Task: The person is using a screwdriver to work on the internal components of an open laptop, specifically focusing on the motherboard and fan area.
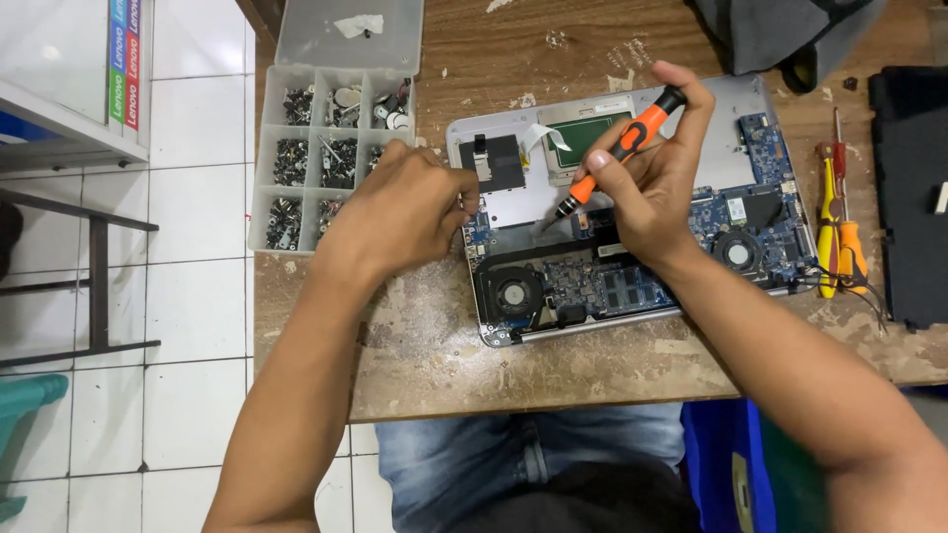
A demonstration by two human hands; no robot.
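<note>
Where parts tray [296,168] crowds — spare screwdrivers [837,222]

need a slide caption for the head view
Right hand tips an orange-handled screwdriver into an opened silver laptop; left hand rests at its edge.
</note>
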